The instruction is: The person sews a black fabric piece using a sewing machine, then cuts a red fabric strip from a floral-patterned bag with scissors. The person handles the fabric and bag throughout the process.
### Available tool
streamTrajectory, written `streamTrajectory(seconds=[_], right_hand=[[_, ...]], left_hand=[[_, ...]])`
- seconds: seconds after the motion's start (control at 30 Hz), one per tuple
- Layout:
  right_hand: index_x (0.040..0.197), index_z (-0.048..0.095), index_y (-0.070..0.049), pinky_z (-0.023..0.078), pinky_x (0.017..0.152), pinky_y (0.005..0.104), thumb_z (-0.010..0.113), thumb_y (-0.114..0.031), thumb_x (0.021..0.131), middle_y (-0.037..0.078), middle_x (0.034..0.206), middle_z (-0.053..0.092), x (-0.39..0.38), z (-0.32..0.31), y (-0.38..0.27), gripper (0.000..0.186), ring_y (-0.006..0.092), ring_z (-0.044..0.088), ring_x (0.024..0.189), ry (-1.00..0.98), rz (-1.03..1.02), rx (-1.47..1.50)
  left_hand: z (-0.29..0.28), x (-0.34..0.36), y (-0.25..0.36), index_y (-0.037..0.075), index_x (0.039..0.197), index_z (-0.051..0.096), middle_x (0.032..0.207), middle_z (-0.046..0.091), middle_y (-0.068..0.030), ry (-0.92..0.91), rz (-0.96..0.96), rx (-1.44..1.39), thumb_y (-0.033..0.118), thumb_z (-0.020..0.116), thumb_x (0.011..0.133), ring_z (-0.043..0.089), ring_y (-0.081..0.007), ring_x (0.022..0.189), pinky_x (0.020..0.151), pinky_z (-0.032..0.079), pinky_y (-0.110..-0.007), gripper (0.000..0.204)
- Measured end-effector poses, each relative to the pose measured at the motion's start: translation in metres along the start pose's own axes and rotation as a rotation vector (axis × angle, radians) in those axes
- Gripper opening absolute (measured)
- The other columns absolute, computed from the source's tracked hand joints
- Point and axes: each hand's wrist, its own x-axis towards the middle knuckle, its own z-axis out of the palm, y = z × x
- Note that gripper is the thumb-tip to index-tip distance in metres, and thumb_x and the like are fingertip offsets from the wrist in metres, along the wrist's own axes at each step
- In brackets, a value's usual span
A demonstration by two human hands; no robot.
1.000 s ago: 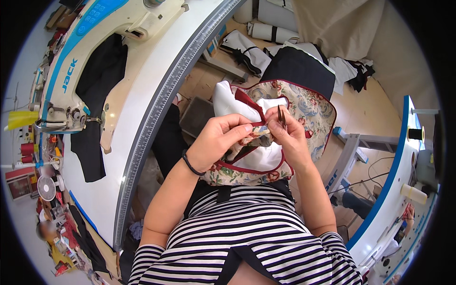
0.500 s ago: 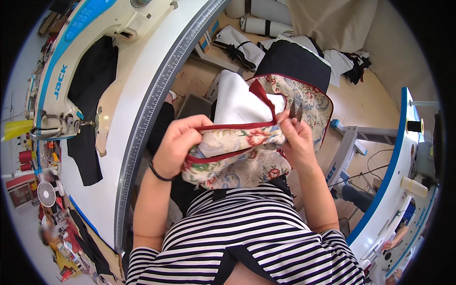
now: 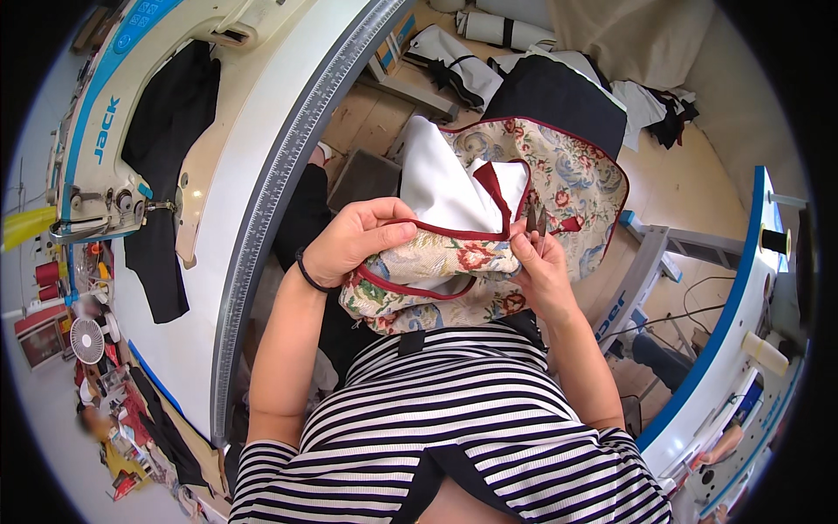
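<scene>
Floral fabric [image 3: 449, 251] with dark red edging [image 3: 454, 232] is gathered over the person's lap, just beyond the black-and-white striped shirt [image 3: 419, 393]. The left hand [image 3: 349, 243], with a black band [image 3: 307, 272] around its wrist, is closed on the upper edge of this fabric: the thumb lies on top and the other fingers are curled. The right hand [image 3: 546, 275] is closed too, pinching the same edge between thumb and fingertips, and it also holds dark metal snips [image 3: 534, 225], whose blades point away from the body; how far the blades are apart, one cannot tell. Just past the hands, white cloth [image 3: 441, 179] rises in a fold, and a dark red strip [image 3: 491, 185] lies against it. At the left, a white table [image 3: 205, 349] with a ruler [image 3: 246, 262] along its edge carries a sewing machine [image 3: 103, 166] and black cloth [image 3: 170, 122]. Farther away, the floral fabric spreads next to a black piece [image 3: 554, 100], and behind this are a white roll [image 3: 484, 28] and a hanging beige curtain [image 3: 620, 39].
</scene>
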Motion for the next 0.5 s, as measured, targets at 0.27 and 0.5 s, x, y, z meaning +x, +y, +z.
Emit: streamTrajectory(seconds=[0.27, 0.5], right_hand=[[0.099, 0.054, -0.008, 0.027, 0.046, 0.0174, 0.054, -0.020, 0.093, -0.008, 0.068, 0.045, 0.0016, -0.0059, 0.0031, 0.013, -0.0003, 0.035, 0.052, -0.042, 0.035, 0.015], [0.096, 0.055, -0.008, 0.020, 0.043, 0.0180, 0.058, -0.025, 0.091, -0.009, 0.067, 0.042, 0.0025, -0.0036, 0.0089, 0.018, 0.0003, 0.028, 0.050, 0.005, -0.018, -0.002]], left_hand=[[-0.0022, 0.0042, -0.0053, 0.002, 0.093, 0.060, 0.086, 0.061, 0.0007, -0.007, 0.026, -0.065, 0.015, 0.055, 0.092, 0.056, -0.0031, 0.078, 0.071, 0.046, -0.019, 0.015], [0.0055, 0.0047, -0.0015, 0.002, 0.087, 0.057, 0.081, 0.059, 0.0001, 0.046, 0.030, -0.054, 0.016, 0.051, 0.092, 0.053, -0.0029, 0.072, 0.066, 0.043, -0.018, 0.016]])
